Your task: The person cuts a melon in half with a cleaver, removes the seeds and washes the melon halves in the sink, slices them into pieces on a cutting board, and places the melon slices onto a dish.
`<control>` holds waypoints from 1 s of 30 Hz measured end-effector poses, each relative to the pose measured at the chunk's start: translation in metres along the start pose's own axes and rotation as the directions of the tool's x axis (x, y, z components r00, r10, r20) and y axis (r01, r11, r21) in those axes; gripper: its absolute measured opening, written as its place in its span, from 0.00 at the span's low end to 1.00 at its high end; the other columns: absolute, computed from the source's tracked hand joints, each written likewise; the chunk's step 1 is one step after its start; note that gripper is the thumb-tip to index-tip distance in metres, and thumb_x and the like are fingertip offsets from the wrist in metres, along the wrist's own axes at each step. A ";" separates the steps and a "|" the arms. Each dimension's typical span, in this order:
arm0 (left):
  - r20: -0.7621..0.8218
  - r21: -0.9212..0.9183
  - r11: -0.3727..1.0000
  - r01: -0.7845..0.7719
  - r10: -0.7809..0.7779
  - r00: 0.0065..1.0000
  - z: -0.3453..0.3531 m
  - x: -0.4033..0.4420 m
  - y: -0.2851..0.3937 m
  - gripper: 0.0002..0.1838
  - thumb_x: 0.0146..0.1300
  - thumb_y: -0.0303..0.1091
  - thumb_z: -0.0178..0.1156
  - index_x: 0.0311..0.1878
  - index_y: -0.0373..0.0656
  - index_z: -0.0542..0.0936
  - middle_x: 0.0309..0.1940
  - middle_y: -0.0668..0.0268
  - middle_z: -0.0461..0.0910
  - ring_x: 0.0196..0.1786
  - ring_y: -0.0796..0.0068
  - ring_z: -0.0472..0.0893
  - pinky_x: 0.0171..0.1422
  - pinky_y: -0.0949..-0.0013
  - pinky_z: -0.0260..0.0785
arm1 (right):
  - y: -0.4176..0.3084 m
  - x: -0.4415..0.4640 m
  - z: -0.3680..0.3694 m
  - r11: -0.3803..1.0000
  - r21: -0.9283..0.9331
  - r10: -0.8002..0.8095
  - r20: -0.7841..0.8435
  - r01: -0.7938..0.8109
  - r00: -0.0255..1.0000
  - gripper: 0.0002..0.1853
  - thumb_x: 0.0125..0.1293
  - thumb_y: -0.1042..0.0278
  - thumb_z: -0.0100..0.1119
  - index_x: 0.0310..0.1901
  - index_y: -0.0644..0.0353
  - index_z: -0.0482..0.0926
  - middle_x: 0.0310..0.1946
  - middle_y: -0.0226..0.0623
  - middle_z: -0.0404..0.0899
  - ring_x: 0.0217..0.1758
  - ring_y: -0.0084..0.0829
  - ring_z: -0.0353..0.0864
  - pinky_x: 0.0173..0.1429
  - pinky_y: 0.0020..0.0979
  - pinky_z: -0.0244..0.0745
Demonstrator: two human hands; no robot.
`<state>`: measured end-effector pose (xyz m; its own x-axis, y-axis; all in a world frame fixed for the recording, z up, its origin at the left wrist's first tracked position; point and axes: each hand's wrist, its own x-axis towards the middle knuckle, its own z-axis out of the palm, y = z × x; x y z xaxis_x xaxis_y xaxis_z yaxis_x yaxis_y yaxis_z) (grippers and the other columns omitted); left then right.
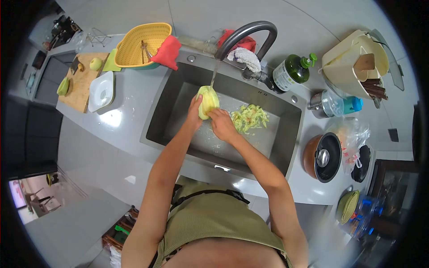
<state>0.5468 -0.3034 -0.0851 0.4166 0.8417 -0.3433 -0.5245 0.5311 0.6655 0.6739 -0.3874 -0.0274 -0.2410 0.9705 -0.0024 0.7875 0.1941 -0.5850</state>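
Note:
Under the faucet's thin stream of water, my left hand (194,111) is wrapped around the side of a pale yellow-green melon or gourd half (207,99); its exact kind is unclear. The fingers of my right hand (221,123) are bent together against the lower right of this piece, with the fingertips partly hidden. Both hands are above the grey sink (178,127). A heap of green and whitish peelings (250,118) lies on the sink floor, right of my right hand. The dark curved faucet (250,29) arches over the back edge.
Left of the sink are a yellow basket (134,40) with a red cloth (167,51), a white dish (102,91) and a cutting board (80,100) bearing produce and a knife. On the right stand a green soap bottle (292,73), a dark-lined pot (328,167) and a cream knife holder (342,56).

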 end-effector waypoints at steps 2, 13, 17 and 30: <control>-0.024 -0.043 0.998 0.040 -0.041 0.999 -0.004 0.003 -0.005 0.25 0.70 0.52 0.49 0.64 0.50 0.63 0.57 0.63 0.71 0.59 0.67 0.73 0.62 0.58 0.68 | 0.000 0.006 0.003 0.999 0.049 0.005 -0.135 0.001 0.991 0.17 0.62 0.72 0.49 0.53 0.64 0.73 0.55 0.47 0.72 0.64 0.47 0.66 0.72 0.43 0.54; 0.089 -0.149 0.978 0.149 -0.137 0.987 -0.014 0.024 -0.004 0.30 0.69 0.58 0.46 0.63 0.45 0.66 0.58 0.59 0.72 0.60 0.62 0.72 0.64 0.56 0.66 | 0.009 0.017 0.009 1.000 -0.018 0.003 -0.099 -0.005 0.995 0.20 0.70 0.61 0.43 0.54 0.65 0.74 0.56 0.45 0.72 0.64 0.39 0.68 0.76 0.45 0.43; 0.034 -0.204 0.951 0.232 -0.230 0.973 -0.001 0.019 -0.011 0.28 0.69 0.57 0.47 0.62 0.45 0.66 0.57 0.59 0.72 0.60 0.62 0.72 0.64 0.57 0.66 | 0.012 0.032 0.028 0.994 -0.102 0.002 -0.294 -0.034 0.956 0.20 0.70 0.60 0.42 0.55 0.65 0.73 0.56 0.45 0.72 0.66 0.38 0.66 0.76 0.46 0.41; 0.008 -0.139 0.981 0.138 -0.138 0.990 -0.016 0.028 0.000 0.25 0.69 0.53 0.49 0.61 0.47 0.66 0.54 0.62 0.73 0.57 0.64 0.74 0.61 0.58 0.69 | -0.003 0.021 0.037 0.953 0.255 0.196 -0.099 -0.165 0.976 0.22 0.72 0.56 0.40 0.59 0.60 0.72 0.61 0.42 0.69 0.68 0.38 0.63 0.77 0.45 0.36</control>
<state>0.5467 -0.2783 -0.1047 0.4909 0.7594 -0.4270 -0.5601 0.6505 0.5130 0.6449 -0.3726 -0.0560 -0.0247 0.9990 -0.0364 0.6456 -0.0119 -0.7636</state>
